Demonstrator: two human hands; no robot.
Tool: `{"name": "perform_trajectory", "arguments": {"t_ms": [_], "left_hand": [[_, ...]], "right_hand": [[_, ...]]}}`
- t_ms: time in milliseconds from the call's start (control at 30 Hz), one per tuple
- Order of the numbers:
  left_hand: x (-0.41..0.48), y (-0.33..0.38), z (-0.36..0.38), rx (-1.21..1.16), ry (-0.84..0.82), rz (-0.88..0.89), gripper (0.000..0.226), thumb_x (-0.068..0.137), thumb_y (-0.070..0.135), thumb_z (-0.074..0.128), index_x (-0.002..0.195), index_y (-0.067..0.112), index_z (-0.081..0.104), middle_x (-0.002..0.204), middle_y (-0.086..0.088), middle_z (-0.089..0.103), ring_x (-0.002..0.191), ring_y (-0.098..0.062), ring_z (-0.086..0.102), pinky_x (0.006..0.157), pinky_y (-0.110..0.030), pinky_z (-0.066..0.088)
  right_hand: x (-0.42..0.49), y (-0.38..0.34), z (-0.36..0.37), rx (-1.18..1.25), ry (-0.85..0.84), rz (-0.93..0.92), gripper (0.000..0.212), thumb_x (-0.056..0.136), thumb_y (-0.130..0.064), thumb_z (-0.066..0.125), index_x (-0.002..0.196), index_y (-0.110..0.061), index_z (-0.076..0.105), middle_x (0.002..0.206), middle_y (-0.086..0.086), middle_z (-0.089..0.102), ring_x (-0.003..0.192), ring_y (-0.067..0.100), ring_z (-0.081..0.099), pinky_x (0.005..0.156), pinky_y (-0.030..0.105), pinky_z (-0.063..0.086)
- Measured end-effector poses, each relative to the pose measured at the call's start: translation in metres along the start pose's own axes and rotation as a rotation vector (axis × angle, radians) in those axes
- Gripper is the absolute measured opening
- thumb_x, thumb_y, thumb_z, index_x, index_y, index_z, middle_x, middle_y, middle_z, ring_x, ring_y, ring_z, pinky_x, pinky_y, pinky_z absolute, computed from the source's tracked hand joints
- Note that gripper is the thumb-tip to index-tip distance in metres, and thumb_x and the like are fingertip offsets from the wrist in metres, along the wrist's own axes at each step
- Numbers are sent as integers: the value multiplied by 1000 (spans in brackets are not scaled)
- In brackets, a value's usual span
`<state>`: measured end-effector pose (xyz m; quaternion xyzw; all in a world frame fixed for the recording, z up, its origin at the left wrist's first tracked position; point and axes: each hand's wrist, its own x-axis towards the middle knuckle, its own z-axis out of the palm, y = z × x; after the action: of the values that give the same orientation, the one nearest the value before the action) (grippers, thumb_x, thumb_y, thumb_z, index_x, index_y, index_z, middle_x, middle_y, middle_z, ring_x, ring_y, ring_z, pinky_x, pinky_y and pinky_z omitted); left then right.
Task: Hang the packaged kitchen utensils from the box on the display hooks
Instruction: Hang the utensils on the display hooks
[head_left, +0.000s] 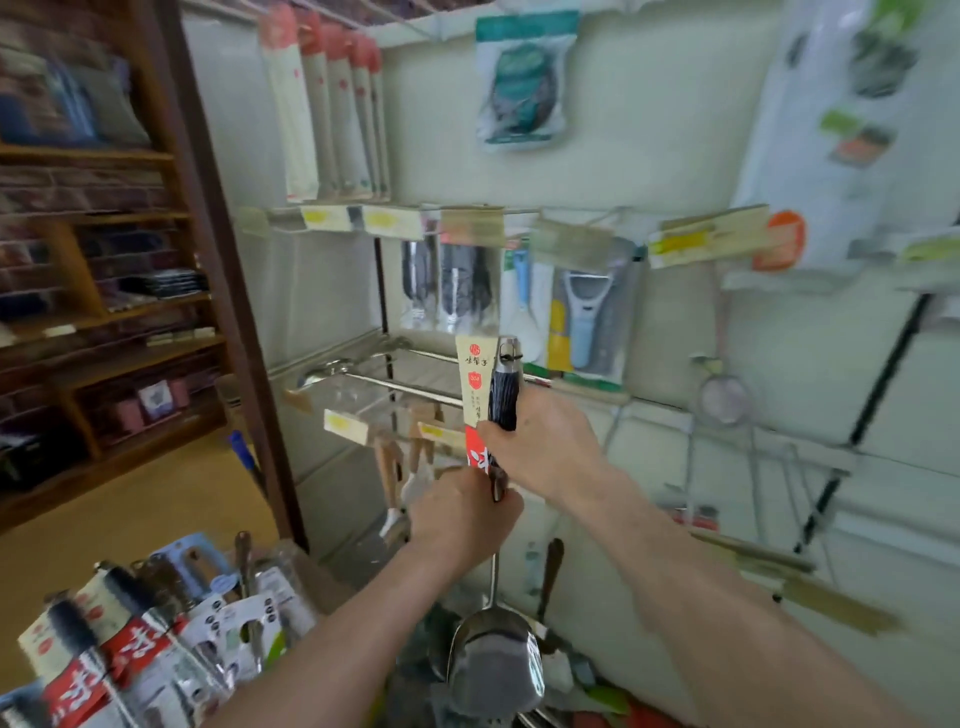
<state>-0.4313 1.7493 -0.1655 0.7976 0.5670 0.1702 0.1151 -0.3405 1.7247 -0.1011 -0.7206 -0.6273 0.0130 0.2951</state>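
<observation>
A packaged utensil with a black handle (504, 387) and a cream-and-red card (474, 379) stands upright in front of the display hooks (395, 385). My right hand (540, 447) grips the black handle near its middle. My left hand (462, 512) holds the lower shaft just below. The utensil's steel scoop end (493, 660) hangs down, wrapped in clear film. More of the same packaged utensils (98, 660) lie in the box at the lower left.
Packaged peelers (587, 317), black tools (457, 291) and long cream packs (322, 109) hang on the white wall panel. A strainer (722, 400) hangs at the right. Wooden shelves (104, 312) with goods stand to the left, over a tan floor.
</observation>
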Motion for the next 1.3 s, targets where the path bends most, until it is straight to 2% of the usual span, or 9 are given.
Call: {"name": "perform_trajectory", "arguments": {"t_ms": [200, 367, 533, 800, 900, 1000, 1067, 1167, 1300], "left_hand": [[-32, 82, 25, -79, -80, 173, 42, 91, 38, 45, 57, 16, 36, 84, -14, 66, 84, -33, 64, 61, -30, 38], [-64, 157, 33, -78, -147, 296, 44, 93, 40, 43, 56, 17, 35, 74, -10, 60, 85, -32, 63, 64, -33, 43], [-87, 219, 52, -110, -288, 357, 41, 91, 41, 43, 55, 20, 41, 59, 0, 51, 78, -31, 64, 64, -32, 46], [-86, 268, 49, -358, -582, 300, 47, 79, 59, 64, 83, 13, 70, 78, -4, 64, 64, -15, 53, 59, -25, 42], [-76, 275, 47, -371, -566, 311, 33, 86, 50, 62, 91, 18, 66, 97, -5, 68, 76, -16, 58, 67, -29, 48], [-65, 284, 44, -657, -548, 297, 28, 89, 36, 63, 111, 19, 63, 106, 2, 67, 94, -13, 60, 75, -29, 47], [-61, 292, 40, -887, -608, 291, 18, 90, 25, 63, 107, 18, 65, 104, -1, 71, 99, -17, 63, 87, -36, 49], [-58, 306, 35, -1127, -681, 287, 6, 88, 12, 64, 92, 9, 67, 89, -8, 73, 85, -23, 68, 85, -40, 52], [-50, 316, 31, -1116, -765, 359, 17, 83, 11, 66, 95, 0, 65, 90, -14, 70, 79, -23, 65, 75, -37, 51]], "right_hand": [[-52, 65, -63, -49, 76, 64, 31, 89, -38, 52, 105, -13, 62, 104, 11, 66, 100, 33, 60, 75, 34, 45], [-92, 115, -113, -65, 139, 159, 32, 88, -37, 54, 106, -11, 59, 101, 12, 66, 97, 35, 61, 72, 34, 46], [-129, 160, -154, -117, 146, 244, 29, 89, -35, 51, 108, -13, 58, 100, 9, 66, 96, 34, 60, 74, 35, 47], [-165, 213, -200, -98, 125, 404, 23, 88, -35, 51, 99, -16, 59, 91, 3, 67, 85, 29, 62, 69, 34, 50], [-172, 224, -210, -53, 87, 431, 15, 86, -29, 51, 91, -18, 60, 85, 0, 67, 81, 24, 62, 65, 32, 49], [-174, 232, -216, 5, 54, 438, 20, 85, -35, 52, 96, -21, 62, 87, -2, 68, 84, 21, 63, 73, 37, 53], [-174, 235, -217, 57, 22, 439, 21, 84, -37, 52, 97, -23, 62, 87, -4, 68, 82, 18, 64, 76, 40, 55], [-171, 241, -218, 129, -26, 433, 15, 84, -33, 52, 93, -24, 60, 85, -4, 69, 79, 15, 65, 75, 38, 55], [-168, 245, -221, 316, -61, 412, 17, 87, -24, 52, 101, -22, 62, 92, -5, 71, 85, 11, 67, 79, 33, 56]]}}
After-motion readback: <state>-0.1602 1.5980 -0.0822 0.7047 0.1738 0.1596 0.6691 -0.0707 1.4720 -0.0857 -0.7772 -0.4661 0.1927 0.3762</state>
